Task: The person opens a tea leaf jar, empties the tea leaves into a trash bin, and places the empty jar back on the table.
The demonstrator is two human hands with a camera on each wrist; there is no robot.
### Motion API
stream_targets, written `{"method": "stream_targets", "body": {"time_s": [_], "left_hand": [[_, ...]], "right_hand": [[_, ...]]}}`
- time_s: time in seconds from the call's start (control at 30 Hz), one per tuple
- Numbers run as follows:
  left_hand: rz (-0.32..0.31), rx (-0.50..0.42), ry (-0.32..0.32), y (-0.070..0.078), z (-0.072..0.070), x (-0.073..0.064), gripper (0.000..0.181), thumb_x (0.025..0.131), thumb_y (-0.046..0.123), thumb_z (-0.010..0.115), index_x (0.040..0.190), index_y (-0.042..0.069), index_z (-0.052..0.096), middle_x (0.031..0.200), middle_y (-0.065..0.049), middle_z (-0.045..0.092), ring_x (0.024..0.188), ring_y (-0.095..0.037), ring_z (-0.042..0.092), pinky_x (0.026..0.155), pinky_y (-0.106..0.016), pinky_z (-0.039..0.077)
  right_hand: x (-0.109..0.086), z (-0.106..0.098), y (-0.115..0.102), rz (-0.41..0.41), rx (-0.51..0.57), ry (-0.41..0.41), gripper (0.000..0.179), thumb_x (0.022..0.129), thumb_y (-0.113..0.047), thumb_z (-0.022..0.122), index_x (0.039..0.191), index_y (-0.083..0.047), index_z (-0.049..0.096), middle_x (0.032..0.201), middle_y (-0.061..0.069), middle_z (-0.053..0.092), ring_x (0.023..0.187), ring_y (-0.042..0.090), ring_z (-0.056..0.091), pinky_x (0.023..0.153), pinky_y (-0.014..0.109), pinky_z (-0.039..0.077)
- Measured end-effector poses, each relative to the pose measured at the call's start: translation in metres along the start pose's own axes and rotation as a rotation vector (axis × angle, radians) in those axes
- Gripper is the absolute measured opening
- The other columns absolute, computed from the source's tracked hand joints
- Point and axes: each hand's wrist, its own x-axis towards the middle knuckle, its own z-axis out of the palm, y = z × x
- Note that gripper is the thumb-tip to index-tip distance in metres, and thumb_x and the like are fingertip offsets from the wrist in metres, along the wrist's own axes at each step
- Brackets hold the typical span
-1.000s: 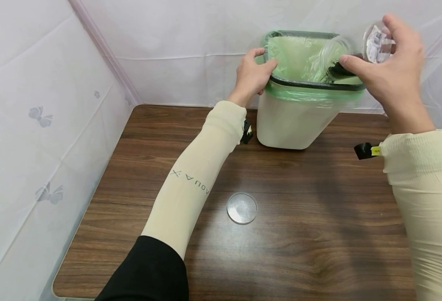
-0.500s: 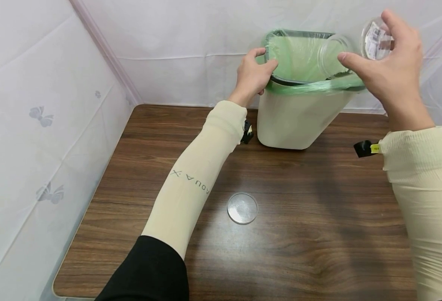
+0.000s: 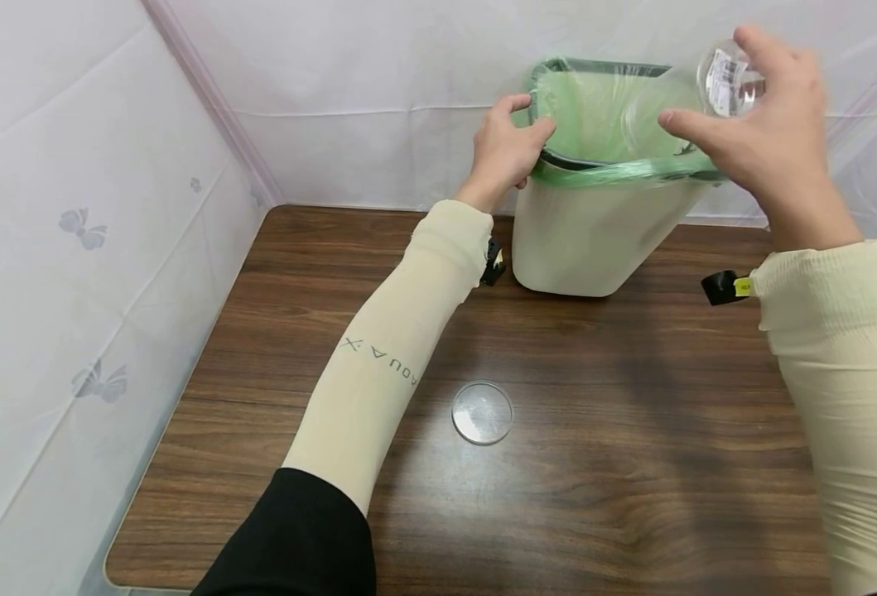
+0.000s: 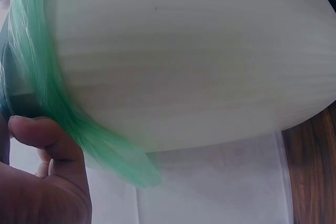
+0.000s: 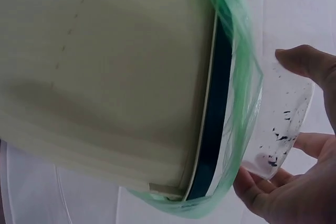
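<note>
My right hand grips a clear plastic jar tipped on its side, its mouth pointing left over the bin's right part. In the right wrist view, small dark flakes cling to the inside of the jar. The pale bin leans to the right, lined with a thin green bag. At its left rim, the thumb and fingers of my left hand pinch the edge and the bag. The bag's folded edge hangs near my thumb in the left wrist view.
A clear round lid lies flat on the brown wooden table, in front of the bin. White patterned sheeting hangs close behind the bin and along the left side.
Dark contents seen in the jar a second ago have left it, apart from flakes. The bag's front edge has bunched up along the rim. My right hand has shifted slightly left.
</note>
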Motion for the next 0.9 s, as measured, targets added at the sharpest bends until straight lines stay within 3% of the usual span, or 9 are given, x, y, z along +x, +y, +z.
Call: {"method": "stream_targets", "body": {"time_s": [0.2, 0.33, 0.53, 0.7, 0.8, 0.9], "left_hand": [[0.007, -0.01, -0.011, 0.001, 0.003, -0.002, 0.049, 0.099, 0.027, 0.061, 0.145, 0.038, 0.047, 0.069, 0.0, 0.056, 0.039, -0.014, 0.028, 0.041, -0.027, 0.034], [0.011, -0.006, -0.017, 0.001, 0.004, -0.002, 0.05, 0.099, 0.027, 0.061, 0.145, 0.038, 0.047, 0.068, -0.001, 0.056, 0.039, -0.013, 0.028, 0.041, -0.027, 0.034], [0.015, 0.006, -0.019, 0.0, 0.004, -0.003, 0.05, 0.099, 0.027, 0.06, 0.146, 0.038, 0.047, 0.085, 0.0, 0.069, 0.039, -0.014, 0.03, 0.041, -0.027, 0.035], [0.018, 0.004, -0.025, 0.001, 0.004, -0.002, 0.051, 0.099, 0.027, 0.06, 0.147, 0.037, 0.046, 0.098, 0.003, 0.07, 0.039, -0.014, 0.031, 0.042, -0.027, 0.036], [0.025, 0.003, -0.027, -0.001, 0.004, -0.002, 0.051, 0.1, 0.027, 0.06, 0.148, 0.037, 0.045, 0.088, 0.002, 0.068, 0.039, -0.014, 0.03, 0.042, -0.028, 0.036], [0.028, -0.003, -0.033, -0.003, 0.004, -0.002, 0.051, 0.101, 0.029, 0.059, 0.149, 0.037, 0.044, 0.068, 0.002, 0.056, 0.038, -0.014, 0.029, 0.043, -0.028, 0.037]], "right_hand": [[-0.001, -0.001, 0.001, -0.015, -0.08, -0.008, 0.092, 0.078, -0.031, 0.084, 0.157, -0.029, 0.036, 0.145, -0.004, 0.035, 0.108, -0.001, 0.032, 0.1, 0.023, 0.031], [-0.002, -0.003, 0.001, -0.003, -0.136, -0.045, 0.094, 0.078, -0.03, 0.084, 0.158, -0.03, 0.034, 0.144, -0.004, 0.033, 0.11, 0.0, 0.031, 0.103, 0.024, 0.03], [-0.002, -0.006, -0.001, -0.038, -0.162, -0.059, 0.093, 0.078, -0.022, 0.082, 0.158, -0.028, 0.035, 0.149, -0.002, 0.031, 0.131, 0.011, 0.029, 0.112, 0.025, 0.024], [-0.001, -0.008, -0.005, -0.03, -0.163, -0.058, 0.092, 0.079, -0.024, 0.082, 0.158, -0.03, 0.035, 0.15, -0.002, 0.031, 0.121, 0.003, 0.032, 0.108, 0.025, 0.027], [-0.003, -0.01, -0.005, -0.02, -0.147, -0.043, 0.093, 0.079, -0.026, 0.081, 0.158, -0.031, 0.033, 0.145, -0.006, 0.033, 0.11, -0.002, 0.03, 0.105, 0.024, 0.029], [-0.005, -0.011, -0.005, -0.005, -0.125, -0.034, 0.093, 0.079, -0.027, 0.081, 0.158, -0.033, 0.031, 0.137, -0.011, 0.033, 0.106, -0.003, 0.029, 0.101, 0.024, 0.031]]}}
